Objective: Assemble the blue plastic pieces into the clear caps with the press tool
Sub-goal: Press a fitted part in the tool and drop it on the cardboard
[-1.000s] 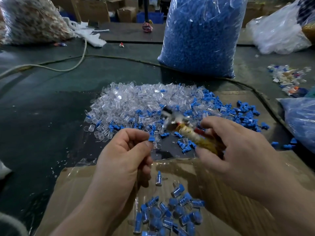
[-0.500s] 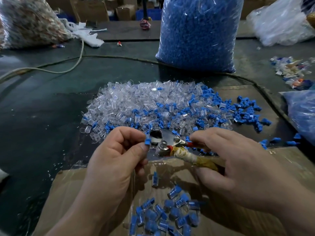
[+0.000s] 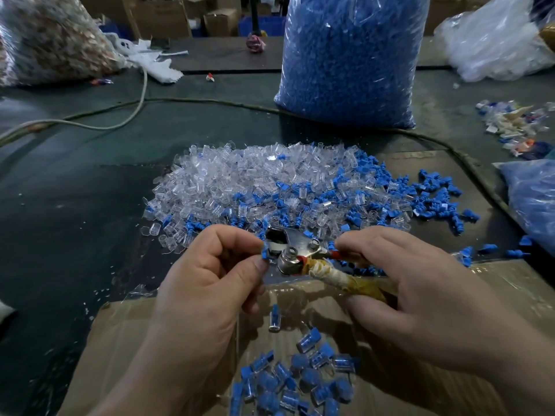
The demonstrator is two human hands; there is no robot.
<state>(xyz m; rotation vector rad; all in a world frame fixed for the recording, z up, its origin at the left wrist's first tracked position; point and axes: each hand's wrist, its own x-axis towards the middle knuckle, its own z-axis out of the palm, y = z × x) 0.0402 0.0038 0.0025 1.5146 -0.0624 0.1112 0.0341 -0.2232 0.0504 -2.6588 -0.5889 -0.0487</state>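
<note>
Fingers [image 3: 251, 267] of the left hand [image 3: 207, 286] are pinching a blue piece [image 3: 265, 254] at the press tool [image 3: 295, 250] that the right hand [image 3: 420, 295] is gripping; few finished caps [image 3: 300, 382] are lying below, the big pile [image 3: 255, 181] is waiting.

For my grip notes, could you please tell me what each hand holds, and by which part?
The left hand pinches a small blue plastic piece between thumb and forefinger; the right hand grips the metal press tool by its tape-wrapped handle.

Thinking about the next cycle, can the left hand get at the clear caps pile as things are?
Probably not yet: the left hand pinches a blue piece at the head of the press tool. The way itself looks free, the clear caps pile lying just beyond it with nothing between.
</note>
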